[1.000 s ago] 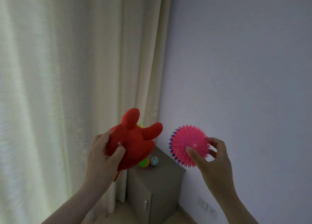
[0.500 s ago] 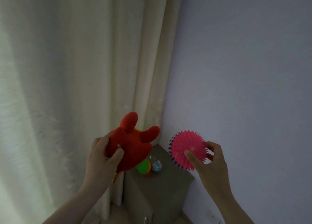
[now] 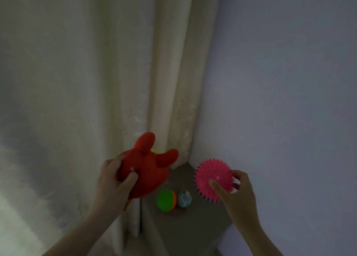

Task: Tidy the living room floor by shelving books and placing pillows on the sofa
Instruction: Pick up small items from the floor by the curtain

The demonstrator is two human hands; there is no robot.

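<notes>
From where I stood the person faced the corner of the room, where the pale curtain (image 3: 96, 82) met the plain wall (image 3: 289, 82), with both arms raised and the two hands well apart. The left hand (image 3: 114, 180) gripped a red plush toy (image 3: 148, 169), thumb pressed into its body and fingers wrapped round its far side. The toy's long axis ran from lower left up to the right, its stubby limbs pointing toward the corner. The right hand (image 3: 237, 194) pinched a pink spiky ball (image 3: 212, 178) between thumb and curled fingers, the ball sitting on the inner side of the hand. Below and a little ahead of both hands lay the top of a low grey cabinet (image 3: 202, 223), where a green spiky ball (image 3: 165, 199) and a blue patterned ball (image 3: 184, 198) rested just beside each other near its left edge. None of the books, pillows or the sofa showed from this side; the tidying here looked to be of toys. I judged the right hand the nearer to a landing place, since it hung almost straight above the bare right part of the cabinet top. The left hand hovered over the curtain side, so the plush would have to travel rightward and down, past the two balls.
</notes>
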